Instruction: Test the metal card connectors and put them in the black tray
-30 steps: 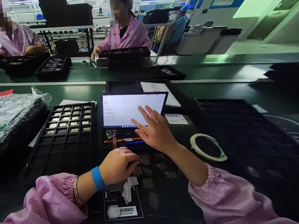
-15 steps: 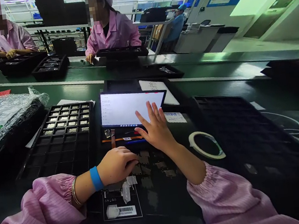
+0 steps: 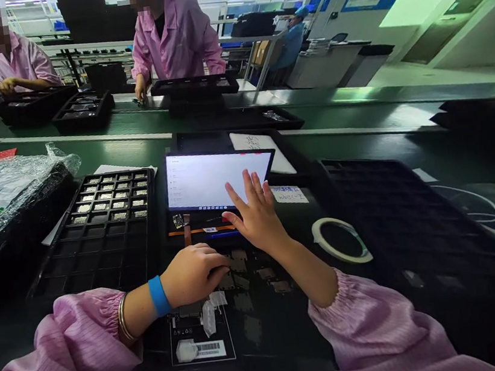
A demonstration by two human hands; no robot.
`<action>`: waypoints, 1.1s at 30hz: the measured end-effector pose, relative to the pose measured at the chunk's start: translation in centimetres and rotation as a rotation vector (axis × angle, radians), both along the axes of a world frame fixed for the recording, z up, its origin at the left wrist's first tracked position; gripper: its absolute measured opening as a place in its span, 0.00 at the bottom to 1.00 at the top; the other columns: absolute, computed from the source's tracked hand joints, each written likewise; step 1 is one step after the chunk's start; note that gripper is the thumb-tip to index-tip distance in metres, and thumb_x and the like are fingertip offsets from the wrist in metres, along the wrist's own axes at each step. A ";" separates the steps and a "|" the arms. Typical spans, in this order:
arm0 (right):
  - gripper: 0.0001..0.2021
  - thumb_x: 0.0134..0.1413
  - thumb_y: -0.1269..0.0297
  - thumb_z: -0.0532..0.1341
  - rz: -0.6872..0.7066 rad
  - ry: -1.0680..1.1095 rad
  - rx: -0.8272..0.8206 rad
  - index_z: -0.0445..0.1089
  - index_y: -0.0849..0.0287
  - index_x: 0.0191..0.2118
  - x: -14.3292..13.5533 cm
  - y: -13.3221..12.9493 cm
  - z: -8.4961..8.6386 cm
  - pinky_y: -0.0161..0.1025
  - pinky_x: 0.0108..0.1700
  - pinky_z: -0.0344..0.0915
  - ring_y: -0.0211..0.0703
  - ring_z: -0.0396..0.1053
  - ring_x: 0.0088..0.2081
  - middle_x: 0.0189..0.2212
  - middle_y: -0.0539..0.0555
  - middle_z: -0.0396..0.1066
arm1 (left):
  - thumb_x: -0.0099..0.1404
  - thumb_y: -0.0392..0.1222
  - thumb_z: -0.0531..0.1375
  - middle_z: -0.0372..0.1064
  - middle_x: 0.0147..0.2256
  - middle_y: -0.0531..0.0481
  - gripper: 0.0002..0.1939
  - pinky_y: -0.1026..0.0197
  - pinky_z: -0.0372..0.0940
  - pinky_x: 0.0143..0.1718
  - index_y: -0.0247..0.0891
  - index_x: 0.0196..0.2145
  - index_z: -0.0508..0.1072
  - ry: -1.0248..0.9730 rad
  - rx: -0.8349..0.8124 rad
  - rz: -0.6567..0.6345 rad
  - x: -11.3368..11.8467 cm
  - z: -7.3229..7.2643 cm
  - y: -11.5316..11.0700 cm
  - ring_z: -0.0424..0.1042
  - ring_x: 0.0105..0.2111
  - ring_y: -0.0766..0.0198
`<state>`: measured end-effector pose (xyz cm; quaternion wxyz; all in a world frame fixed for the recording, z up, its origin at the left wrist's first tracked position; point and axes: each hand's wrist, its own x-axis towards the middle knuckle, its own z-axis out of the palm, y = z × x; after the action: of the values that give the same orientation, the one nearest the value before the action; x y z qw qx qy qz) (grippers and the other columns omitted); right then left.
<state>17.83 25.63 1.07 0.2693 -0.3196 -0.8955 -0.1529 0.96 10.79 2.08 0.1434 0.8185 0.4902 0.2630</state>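
Right hand is open, fingers spread and raised over the lower right part of the lit tablet screen — fingertips at or just above the glass, contact cannot be told. Tablet stands tilted, propped in the middle of the bench, bright white display with small text on the left edge. Left hand is curled loosely, knuckles up, pressing down on a dark fixture board just below the tablet; whether it pinches anything under the fingers cannot be told. Blue wristband and a metal bangle on the left wrist, pink sleeves on both arms. A barcode label sits on the board near the left hand. Left of the tablet — black compartment tray, small metal parts in its far rows. Roll of tape lies flat right of the right forearm. Plastic-wrapped bundle far left. Two people in pink coats work across the green conveyor.
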 end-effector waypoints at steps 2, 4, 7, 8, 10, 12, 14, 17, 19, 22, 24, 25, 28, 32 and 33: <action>0.39 0.66 0.52 0.54 0.029 -0.020 -0.004 0.29 0.45 0.72 0.0 -0.1 0.2 0.66 0.66 0.45 0.67 0.32 0.71 0.70 0.56 0.10 | 0.69 0.37 0.56 0.77 0.35 0.46 0.10 0.57 0.69 0.41 0.37 0.40 0.78 0.003 -0.006 -0.001 0.0 0.0 0.0 0.74 0.38 0.58; 0.35 0.66 0.54 0.54 0.078 -0.067 -0.017 0.36 0.44 0.72 -0.1 -0.3 0.4 0.65 0.66 0.44 0.65 0.33 0.71 0.70 0.54 0.10 | 0.69 0.37 0.56 0.77 0.35 0.46 0.10 0.56 0.69 0.41 0.37 0.39 0.78 0.004 -0.011 -0.004 0.0 0.1 -0.1 0.74 0.38 0.58; 0.34 0.66 0.54 0.54 0.090 -0.090 -0.027 0.37 0.43 0.71 -0.1 -0.4 0.4 0.65 0.66 0.43 0.65 0.34 0.71 0.71 0.54 0.12 | 0.69 0.37 0.56 0.77 0.35 0.46 0.10 0.56 0.69 0.41 0.37 0.39 0.78 -0.002 -0.008 -0.008 0.1 0.2 -0.1 0.74 0.37 0.58; 0.36 0.66 0.53 0.54 0.068 -0.071 -0.026 0.34 0.44 0.72 -0.2 -0.4 0.4 0.66 0.66 0.44 0.65 0.34 0.71 0.71 0.55 0.12 | 0.69 0.36 0.56 0.77 0.35 0.46 0.10 0.56 0.70 0.41 0.37 0.39 0.78 -0.004 -0.006 -0.008 0.1 0.2 0.0 0.74 0.37 0.58; 0.40 0.66 0.52 0.54 0.017 -0.021 -0.019 0.25 0.45 0.71 -0.2 -0.3 0.2 0.67 0.66 0.44 0.67 0.33 0.70 0.70 0.57 0.11 | 0.69 0.37 0.56 0.77 0.35 0.46 0.10 0.56 0.70 0.41 0.37 0.39 0.78 -0.007 -0.004 -0.007 0.0 0.1 0.0 0.74 0.38 0.58; 0.43 0.66 0.51 0.54 -0.013 0.003 -0.014 0.19 0.46 0.70 -0.2 -0.2 0.1 0.67 0.65 0.45 0.68 0.33 0.70 0.70 0.57 0.09 | 0.69 0.37 0.57 0.77 0.36 0.46 0.09 0.56 0.70 0.41 0.38 0.39 0.78 -0.010 -0.002 -0.005 0.0 0.1 0.0 0.74 0.38 0.58; 0.43 0.66 0.50 0.53 -0.016 0.003 -0.013 0.16 0.45 0.70 -0.2 -0.1 -0.1 0.67 0.65 0.45 0.68 0.33 0.70 0.70 0.57 0.09 | 0.69 0.37 0.57 0.77 0.36 0.46 0.09 0.56 0.70 0.42 0.38 0.39 0.78 -0.015 -0.002 -0.007 0.0 0.0 0.0 0.74 0.38 0.58; 0.43 0.66 0.50 0.53 -0.009 0.002 -0.011 0.18 0.46 0.70 -0.1 -0.2 0.0 0.67 0.66 0.44 0.68 0.32 0.70 0.69 0.57 0.07 | 0.69 0.37 0.56 0.77 0.35 0.46 0.09 0.56 0.70 0.41 0.37 0.39 0.78 -0.018 -0.003 -0.009 0.0 -0.1 0.0 0.74 0.38 0.58; 0.41 0.65 0.51 0.54 0.023 -0.016 -0.008 0.23 0.46 0.71 -0.2 -0.3 0.2 0.66 0.66 0.44 0.67 0.31 0.71 0.69 0.56 0.06 | 0.69 0.37 0.57 0.77 0.35 0.45 0.09 0.56 0.70 0.41 0.37 0.39 0.78 -0.010 -0.002 -0.008 0.0 0.0 0.0 0.74 0.38 0.58; 0.34 0.65 0.51 0.55 0.101 -0.100 -0.023 0.40 0.44 0.71 -0.3 -0.6 0.5 0.64 0.67 0.42 0.64 0.32 0.71 0.70 0.54 0.10 | 0.69 0.37 0.57 0.76 0.34 0.45 0.09 0.57 0.69 0.40 0.37 0.39 0.78 0.009 0.003 -0.005 0.0 0.1 0.0 0.74 0.37 0.58; 0.29 0.65 0.51 0.55 0.115 -0.147 -0.044 0.51 0.46 0.68 -0.3 -0.8 0.8 0.64 0.68 0.41 0.63 0.32 0.71 0.71 0.53 0.15 | 0.69 0.38 0.56 0.76 0.34 0.46 0.10 0.57 0.69 0.40 0.38 0.38 0.78 0.015 0.004 0.001 0.0 0.1 0.0 0.74 0.37 0.58; 0.28 0.64 0.50 0.55 0.108 -0.158 -0.054 0.54 0.48 0.67 -0.4 -0.8 0.8 0.65 0.68 0.40 0.63 0.32 0.71 0.72 0.54 0.17 | 0.69 0.38 0.56 0.76 0.34 0.46 0.10 0.58 0.69 0.39 0.38 0.38 0.78 0.016 0.003 0.001 0.0 0.1 0.0 0.74 0.37 0.59; 0.28 0.64 0.49 0.55 0.087 -0.163 -0.070 0.57 0.51 0.66 -0.4 -0.8 0.9 0.65 0.67 0.40 0.65 0.32 0.71 0.72 0.55 0.18 | 0.69 0.37 0.56 0.76 0.34 0.47 0.10 0.58 0.69 0.40 0.38 0.38 0.78 0.012 0.005 0.002 0.0 0.0 0.0 0.74 0.37 0.59; 0.30 0.65 0.49 0.54 0.091 -0.153 -0.063 0.51 0.48 0.68 -0.3 -0.8 0.8 0.65 0.67 0.41 0.63 0.33 0.71 0.72 0.56 0.21 | 0.69 0.38 0.56 0.76 0.34 0.46 0.10 0.57 0.69 0.40 0.37 0.39 0.78 0.006 0.011 -0.001 0.0 -0.1 0.0 0.74 0.37 0.58; 0.30 0.65 0.49 0.54 0.092 -0.146 -0.058 0.50 0.47 0.69 -0.3 -0.8 0.7 0.65 0.67 0.41 0.62 0.34 0.71 0.72 0.56 0.21 | 0.69 0.38 0.56 0.76 0.34 0.46 0.10 0.57 0.69 0.40 0.37 0.39 0.78 0.006 0.010 -0.003 0.0 -0.1 0.0 0.74 0.37 0.58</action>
<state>17.56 24.85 1.82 0.2005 -0.2736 -0.9307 -0.1372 0.95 10.83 2.02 0.1382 0.8207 0.4882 0.2629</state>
